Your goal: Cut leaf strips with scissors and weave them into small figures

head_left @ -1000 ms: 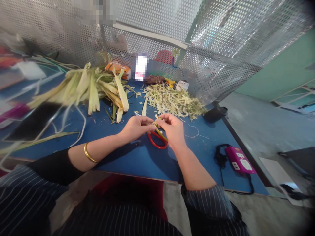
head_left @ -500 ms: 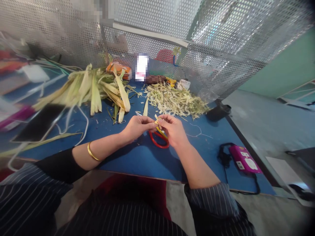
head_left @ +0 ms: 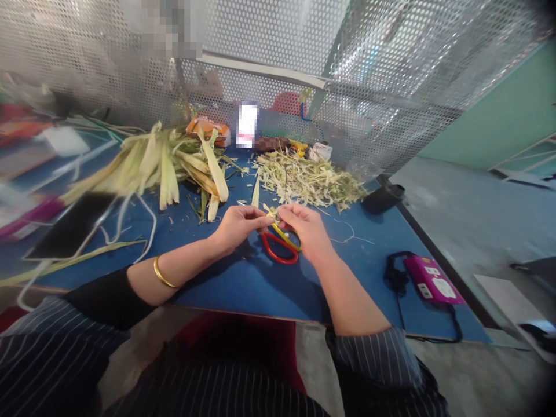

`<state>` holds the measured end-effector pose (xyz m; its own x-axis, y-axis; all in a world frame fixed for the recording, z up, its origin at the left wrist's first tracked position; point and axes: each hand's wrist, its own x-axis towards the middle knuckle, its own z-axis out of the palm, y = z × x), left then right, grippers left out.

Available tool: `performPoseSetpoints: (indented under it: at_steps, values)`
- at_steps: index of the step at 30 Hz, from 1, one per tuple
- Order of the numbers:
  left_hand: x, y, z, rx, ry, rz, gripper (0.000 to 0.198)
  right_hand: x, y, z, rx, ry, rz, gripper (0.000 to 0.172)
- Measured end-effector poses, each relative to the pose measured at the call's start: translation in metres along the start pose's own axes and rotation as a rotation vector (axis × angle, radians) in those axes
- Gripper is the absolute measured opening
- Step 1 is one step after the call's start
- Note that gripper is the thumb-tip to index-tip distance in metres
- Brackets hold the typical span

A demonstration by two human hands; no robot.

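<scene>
- Perforated metal panels (head_left: 269,35) stand beyond both hands, behind the blue table (head_left: 252,284).
- I see the left hand (head_left: 241,229) pinching a small pale piece (head_left: 271,212), thumb against fingers.
- Opposite, the right hand (head_left: 306,229) pinches it too, fingers curled.
- Red-and-yellow scissors (head_left: 282,262) lie beneath the hands; shredded husk (head_left: 304,179) is heaped beyond the right one.

Apparently a craft workshop, blurred leftward, blue worktable (head_left: 243,286), perforated screen (head_left: 269,29), heaped plant clippings (head_left: 304,180), scissors (head_left: 278,259)
</scene>
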<state>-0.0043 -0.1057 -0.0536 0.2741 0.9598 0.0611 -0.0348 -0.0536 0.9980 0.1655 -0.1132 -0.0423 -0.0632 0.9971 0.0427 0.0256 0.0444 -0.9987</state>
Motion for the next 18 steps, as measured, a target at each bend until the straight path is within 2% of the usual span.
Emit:
performPoseSetpoints:
  at_steps: [7, 11, 18]
  values:
    - [0.0013, -0.0013, -0.0013, 0.010, -0.166, -0.046, 0.025, -0.0032, -0.0023, 0.0052, -0.042, -0.010, -0.042, 0.018]
    - [0.0009, -0.0023, -0.0016, 0.028, -0.182, -0.032, 0.026, -0.0041, -0.0004, 0.0061, -0.030, -0.016, -0.051, 0.016]
    - [-0.0023, -0.0020, 0.0021, 0.127, -0.121, 0.078, 0.029, -0.0041, 0.0035, 0.0088, 0.080, -0.016, -0.018, 0.016]
